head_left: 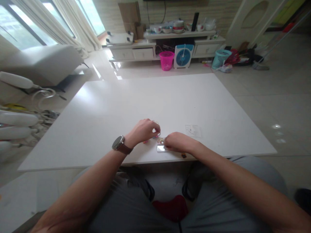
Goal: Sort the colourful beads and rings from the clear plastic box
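Observation:
My left hand point(145, 130) is above the table near its front edge, thumb and fingertips pinched together. A thin, pale curved strand shows by its fingertips, too small to name. Small colourful pieces point(145, 141) lie beneath this hand. My right hand point(178, 141) is closed, fingers curled down at the right side of a small clear case point(160, 149). Colourful bits show in the case's far part, and its near part looks shiny. What the right fingertips hold, if anything, is hidden. A small dark and orange piece point(184, 155) lies just below the right hand.
A clear plastic bag point(193, 130) with small bits lies right of my hands on the white table point(145, 97). Beyond the table stand a pink basket point(167, 61), a blue fan point(183, 56) and a light-blue basket point(221, 59). White chairs point(19, 119) are at the left.

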A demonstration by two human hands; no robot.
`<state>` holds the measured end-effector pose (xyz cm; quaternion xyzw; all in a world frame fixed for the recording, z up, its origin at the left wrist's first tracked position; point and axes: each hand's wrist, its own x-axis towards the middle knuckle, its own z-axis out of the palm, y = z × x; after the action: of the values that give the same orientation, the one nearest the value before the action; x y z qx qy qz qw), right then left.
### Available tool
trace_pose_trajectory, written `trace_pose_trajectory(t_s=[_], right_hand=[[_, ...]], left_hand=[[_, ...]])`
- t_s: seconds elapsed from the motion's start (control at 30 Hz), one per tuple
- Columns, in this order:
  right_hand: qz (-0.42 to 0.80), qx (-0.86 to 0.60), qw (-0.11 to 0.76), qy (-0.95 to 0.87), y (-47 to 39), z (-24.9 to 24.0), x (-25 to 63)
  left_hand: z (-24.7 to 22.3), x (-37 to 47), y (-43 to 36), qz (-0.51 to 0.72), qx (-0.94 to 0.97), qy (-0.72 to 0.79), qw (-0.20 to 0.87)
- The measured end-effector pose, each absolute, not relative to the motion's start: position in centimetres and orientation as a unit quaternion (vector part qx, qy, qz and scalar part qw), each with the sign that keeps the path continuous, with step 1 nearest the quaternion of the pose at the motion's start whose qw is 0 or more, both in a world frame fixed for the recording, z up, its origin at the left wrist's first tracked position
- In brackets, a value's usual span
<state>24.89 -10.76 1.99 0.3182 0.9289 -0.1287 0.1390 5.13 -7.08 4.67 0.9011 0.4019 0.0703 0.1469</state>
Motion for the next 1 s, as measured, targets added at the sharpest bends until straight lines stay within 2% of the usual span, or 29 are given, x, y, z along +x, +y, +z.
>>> trace_pose_trajectory(t_s=[0.2, 0.53, 0.6, 0.83, 1.0], right_hand=[[-0.112, 0.261, 0.082, 0.955, -10.8, 1.9, 24.9], [-0.156, 0.269, 0.058, 0.949, -10.8, 2.1, 25.1], [-0.164, 0.266, 0.051, 0.948, -10.8, 2.1, 25.2], [-0.19, 0.255, 0.034, 0.947, -10.5, 1.4, 25.4], [-0.206, 0.249, 0.016, 0.946, -10.2, 1.0, 25.7]], left_hand=[[4.9, 5.4, -7.1, 0.068, 0.898, 0.4, 0.172], [5.8, 4.4, -7.7, -0.043, 0.878, 0.35, 0.325], [5.3, 4.7, -8.4, -0.074, 0.885, 0.33, 0.32], [2.9, 6.7, -10.5, -0.113, 0.912, 0.343, 0.197], [2.3, 6.9, -10.2, -0.105, 0.911, 0.343, 0.204]])
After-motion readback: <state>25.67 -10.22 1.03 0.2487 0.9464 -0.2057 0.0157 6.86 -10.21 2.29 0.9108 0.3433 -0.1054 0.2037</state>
